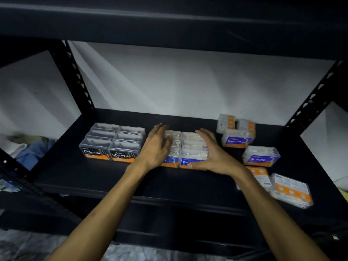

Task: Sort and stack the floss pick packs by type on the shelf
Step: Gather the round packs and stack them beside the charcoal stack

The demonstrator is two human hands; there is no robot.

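— Where are the packs on the shelf [105, 178] right now?

— Three groups. Toward the left end sit the Charcoal packs [113, 142], two rows side by side, running from the front label back toward the rear edge. In the middle are the white-pick packs with blue labels [188, 147], also two rows side by side, just beside the Charcoal block. Toward the right end the Smooth packs [244, 140] lie loose: one upright near the rear with two more standing behind it, another [260, 156] a little nearer the front edge, and two packs lying flat [290, 191] at the front right corner, their orange backs up.

— And the hands?

— Both are on the middle block. The left hand [156, 147] lies against its left side, fingers straight and spread, reaching back along the tops of the packs; it grips nothing. The right hand [212, 153] presses the right side of the block, fingers fairly straight over the top, thumb along the front label. It brackets the packs rather than closing round any one.

— Anything else in view?

— Some blue and white cloth [28, 149] beyond the left upright, blurred.
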